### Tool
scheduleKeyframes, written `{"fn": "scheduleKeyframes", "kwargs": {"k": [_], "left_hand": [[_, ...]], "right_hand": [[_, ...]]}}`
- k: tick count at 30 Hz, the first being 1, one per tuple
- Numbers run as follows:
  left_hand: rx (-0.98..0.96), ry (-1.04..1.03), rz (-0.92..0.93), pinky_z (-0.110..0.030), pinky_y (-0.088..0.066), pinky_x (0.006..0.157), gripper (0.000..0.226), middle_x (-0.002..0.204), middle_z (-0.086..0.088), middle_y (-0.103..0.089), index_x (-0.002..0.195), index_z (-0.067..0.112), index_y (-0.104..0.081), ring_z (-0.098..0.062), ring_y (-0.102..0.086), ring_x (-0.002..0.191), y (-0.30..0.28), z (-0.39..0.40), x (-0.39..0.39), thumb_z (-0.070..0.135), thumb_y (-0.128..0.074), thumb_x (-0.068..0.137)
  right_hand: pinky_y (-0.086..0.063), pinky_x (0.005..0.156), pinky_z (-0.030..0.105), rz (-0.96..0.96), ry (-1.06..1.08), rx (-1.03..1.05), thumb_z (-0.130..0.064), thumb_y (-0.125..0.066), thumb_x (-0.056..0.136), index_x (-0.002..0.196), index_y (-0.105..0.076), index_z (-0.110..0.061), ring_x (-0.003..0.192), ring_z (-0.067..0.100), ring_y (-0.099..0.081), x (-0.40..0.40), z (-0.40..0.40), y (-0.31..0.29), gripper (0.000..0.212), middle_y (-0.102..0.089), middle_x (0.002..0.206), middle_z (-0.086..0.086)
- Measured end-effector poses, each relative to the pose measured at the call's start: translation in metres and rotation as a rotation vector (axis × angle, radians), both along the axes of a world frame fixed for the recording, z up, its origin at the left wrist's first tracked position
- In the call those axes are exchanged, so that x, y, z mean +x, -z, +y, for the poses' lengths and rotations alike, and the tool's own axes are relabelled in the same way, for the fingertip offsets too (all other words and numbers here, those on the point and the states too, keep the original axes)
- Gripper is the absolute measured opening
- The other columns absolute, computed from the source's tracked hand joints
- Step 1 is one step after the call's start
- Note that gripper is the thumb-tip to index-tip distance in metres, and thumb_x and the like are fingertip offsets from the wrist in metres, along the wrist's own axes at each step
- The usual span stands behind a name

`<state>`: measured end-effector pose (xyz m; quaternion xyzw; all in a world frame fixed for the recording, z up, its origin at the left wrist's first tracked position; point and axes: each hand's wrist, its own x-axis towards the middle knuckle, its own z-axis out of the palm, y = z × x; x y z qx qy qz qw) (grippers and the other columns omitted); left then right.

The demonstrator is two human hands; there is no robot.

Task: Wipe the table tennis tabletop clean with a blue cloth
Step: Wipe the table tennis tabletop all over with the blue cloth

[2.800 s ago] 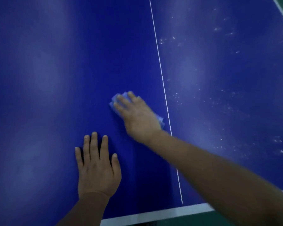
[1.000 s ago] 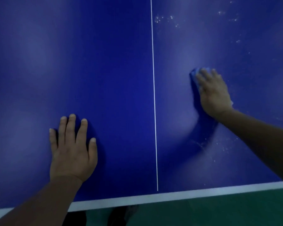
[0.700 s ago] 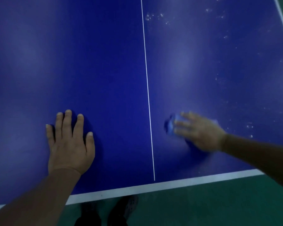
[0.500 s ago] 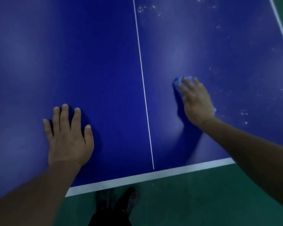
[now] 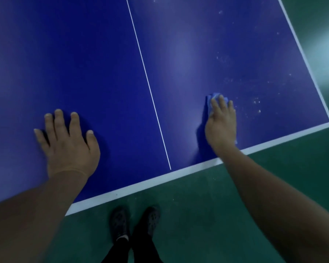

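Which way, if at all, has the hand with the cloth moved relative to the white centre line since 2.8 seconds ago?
Yes. The right hand, pressing the blue cloth, has crossed from the left of the white centre line to its right, towards the speckled corner.

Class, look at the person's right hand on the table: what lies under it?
A blue cloth lies under the right hand, pressed flat on the tabletop. Only its edges peek out past the fingertips and near the wrist; the rest is covered.

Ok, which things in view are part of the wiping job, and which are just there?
Job:
blue cloth, under right hand
tabletop
white specks, right of the cloth
left hand, flat on the tabletop

Just there:
green floor
shoes
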<state>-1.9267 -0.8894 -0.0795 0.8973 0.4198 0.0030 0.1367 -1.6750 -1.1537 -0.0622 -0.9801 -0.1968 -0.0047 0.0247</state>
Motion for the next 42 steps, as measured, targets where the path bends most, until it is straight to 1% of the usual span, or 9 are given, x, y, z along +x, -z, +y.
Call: {"fn": "scheduleKeyframes", "kwargs": {"k": [8,11,15,20,24,27,31,35,42], "left_hand": [[-0.005,-0.006,-0.01,-0.058,0.002,0.12,0.067,0.163,-0.019,-0.013,0.152,0.009,-0.027,-0.034,-0.001,0.151,0.001,0.0,-0.001,0.044,-0.025,0.095],[0.0,-0.005,-0.013,-0.059,0.002,0.12,0.067,0.162,-0.02,-0.013,0.152,0.009,-0.027,-0.034,-0.002,0.151,0.001,-0.001,0.0,0.044,-0.023,0.095],[0.016,-0.006,-0.01,-0.058,0.002,0.12,0.067,0.162,-0.02,-0.015,0.152,0.008,-0.028,-0.035,-0.004,0.151,0.002,-0.001,-0.001,0.043,-0.024,0.095],[0.002,-0.019,0.001,-0.057,0.003,0.121,0.067,0.162,-0.019,-0.013,0.153,0.009,-0.026,-0.033,-0.001,0.151,0.003,-0.001,-0.002,0.044,-0.023,0.095],[-0.006,-0.014,0.006,-0.058,0.002,0.12,0.068,0.162,-0.02,-0.014,0.153,0.008,-0.027,-0.034,-0.002,0.151,0.0,-0.001,0.0,0.044,-0.023,0.094],[-0.004,-0.002,0.027,-0.058,0.002,0.121,0.069,0.162,-0.019,-0.014,0.153,0.009,-0.026,-0.034,-0.002,0.151,0.001,0.0,0.0,0.044,-0.022,0.094],[-0.013,-0.01,0.046,-0.056,0.004,0.121,0.069,0.163,-0.018,-0.011,0.154,0.01,-0.025,-0.032,0.001,0.151,0.002,0.0,-0.002,0.045,-0.02,0.094],[-0.015,0.002,0.059,-0.057,0.004,0.121,0.071,0.164,-0.018,-0.01,0.154,0.01,-0.024,-0.032,0.002,0.152,0.001,0.0,0.0,0.045,-0.019,0.094],[0.013,0.008,0.055,-0.057,0.0,0.121,0.07,0.162,-0.019,-0.016,0.153,0.008,-0.028,-0.033,-0.003,0.152,0.002,-0.001,-0.001,0.046,-0.019,0.095]], "right_hand": [[-0.022,0.119,0.047,0.049,-0.495,-0.075,-0.006,-0.038,0.08,0.151,-0.037,-0.026,0.142,0.039,-0.031,-0.116,-0.024,0.015,0.073,-0.036,0.155,0.002],[-0.036,0.111,0.055,0.034,-0.077,-0.036,0.007,-0.044,0.08,0.142,-0.048,-0.013,0.134,0.046,-0.039,-0.061,-0.057,0.003,0.065,-0.045,0.149,0.012],[-0.02,0.12,0.05,0.111,0.432,-0.023,-0.001,-0.038,0.085,0.151,-0.034,-0.018,0.147,0.038,-0.017,-0.045,-0.025,-0.001,0.069,-0.024,0.162,0.004],[-0.023,0.121,0.053,0.094,-0.379,-0.037,-0.009,-0.032,0.075,0.15,-0.034,-0.025,0.145,0.037,-0.024,-0.139,0.056,0.017,0.077,-0.028,0.158,0.002],[-0.024,0.119,0.051,0.074,-0.753,-0.103,-0.011,-0.041,0.087,0.152,-0.032,-0.028,0.146,0.039,-0.027,-0.102,-0.007,0.015,0.068,-0.033,0.159,0.003],[-0.033,0.114,0.057,0.044,-0.36,-0.056,-0.004,-0.039,0.09,0.147,-0.031,-0.026,0.141,0.038,-0.03,-0.04,-0.028,0.007,0.062,-0.036,0.153,0.005],[-0.011,0.125,0.048,0.069,0.205,0.074,-0.012,-0.033,0.098,0.15,-0.035,-0.025,0.152,0.031,-0.012,-0.022,-0.007,0.011,0.054,-0.024,0.163,-0.002],[-0.029,0.118,0.054,0.023,-0.149,0.026,-0.005,-0.043,0.087,0.149,-0.035,-0.022,0.145,0.037,-0.026,-0.06,0.034,0.015,0.064,-0.033,0.156,0.003],[-0.02,0.122,0.048,0.101,-0.811,0.024,-0.014,-0.051,0.094,0.149,-0.045,-0.02,0.149,0.036,-0.025,-0.045,0.041,0.017,0.055,-0.035,0.16,0.002]]}}
